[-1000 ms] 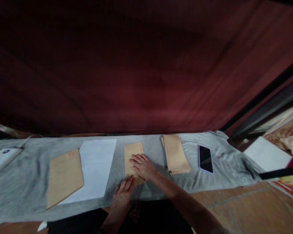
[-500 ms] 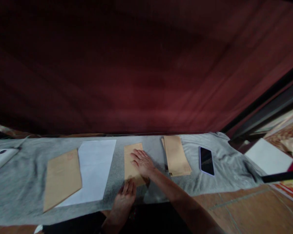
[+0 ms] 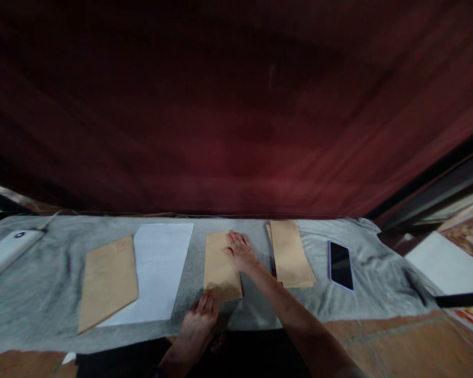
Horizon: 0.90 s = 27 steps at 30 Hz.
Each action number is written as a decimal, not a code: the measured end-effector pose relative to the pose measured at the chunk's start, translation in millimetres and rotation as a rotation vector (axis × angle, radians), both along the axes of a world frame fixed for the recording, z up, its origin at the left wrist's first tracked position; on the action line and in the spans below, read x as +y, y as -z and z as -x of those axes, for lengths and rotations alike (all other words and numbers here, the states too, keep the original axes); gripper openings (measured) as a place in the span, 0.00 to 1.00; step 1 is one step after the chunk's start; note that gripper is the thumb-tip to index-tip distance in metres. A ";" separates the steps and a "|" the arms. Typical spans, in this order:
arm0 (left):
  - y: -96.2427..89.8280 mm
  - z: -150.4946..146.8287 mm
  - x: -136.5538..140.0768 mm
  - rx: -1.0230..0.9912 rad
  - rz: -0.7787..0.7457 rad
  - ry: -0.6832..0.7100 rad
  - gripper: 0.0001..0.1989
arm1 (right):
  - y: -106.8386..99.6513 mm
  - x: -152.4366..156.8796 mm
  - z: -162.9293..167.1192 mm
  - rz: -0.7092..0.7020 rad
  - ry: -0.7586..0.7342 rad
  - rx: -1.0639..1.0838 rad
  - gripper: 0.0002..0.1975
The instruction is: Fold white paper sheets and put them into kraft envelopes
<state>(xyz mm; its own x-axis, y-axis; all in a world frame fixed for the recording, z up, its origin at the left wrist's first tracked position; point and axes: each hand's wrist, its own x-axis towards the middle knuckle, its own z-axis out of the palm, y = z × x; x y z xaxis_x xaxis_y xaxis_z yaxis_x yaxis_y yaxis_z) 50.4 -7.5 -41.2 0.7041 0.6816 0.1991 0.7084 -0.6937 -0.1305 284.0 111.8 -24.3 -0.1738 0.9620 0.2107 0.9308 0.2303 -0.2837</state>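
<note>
A brown paper envelope [image 3: 217, 265] lies flat on a grey cloth in front of me. My right hand [image 3: 241, 251] rests palm down along its upper right edge, fingers stretched out and slightly apart. At the near left corner, my left hand [image 3: 200, 317] has its fingers bent together over the edge, holding that corner; its thumb is hard to make out. To the right lies a small stack of similar brown envelopes [image 3: 291, 254], slightly fanned. Left of the hands, a larger brown envelope [image 3: 109, 281] partly covers a white sheet of paper [image 3: 161, 268].
A phone [image 3: 341, 265] with a light purple edge lies right of the stack. At the far left is a white device [image 3: 11, 252] with a cable. The grey cloth [image 3: 256, 310] is wrinkled on the right. A dark red surface [image 3: 236, 131] rises behind it.
My right hand has slid from the envelope's middle towards its upper right edge, baring more of its face. My left hand stays at the near corner. The view has shifted slightly left.
</note>
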 end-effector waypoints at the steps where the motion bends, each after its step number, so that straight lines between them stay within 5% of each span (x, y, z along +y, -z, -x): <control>1: -0.9 0.9 -0.8 0.001 0.002 0.000 0.25 | -2.0 -1.7 2.0 -0.001 -0.006 0.001 0.28; 8: 12.8 -11.1 -8.4 0.031 -0.067 -0.094 0.26 | -9.9 -17.7 37.8 -0.001 -0.349 -0.060 0.23; 16: 33.7 -3.4 -4.2 -0.030 -0.012 -0.065 0.29 | -7.6 15.5 32.2 0.001 -0.178 -0.047 0.23; 22: 8.6 -16.6 -11.6 -0.131 0.022 -0.134 0.30 | -7.2 24.2 35.4 0.026 -0.068 -0.018 0.25; 27: -13.1 -21.0 -24.8 -0.167 -0.057 -0.082 0.26 | -11.4 -2.8 35.8 0.041 -0.142 -0.019 0.25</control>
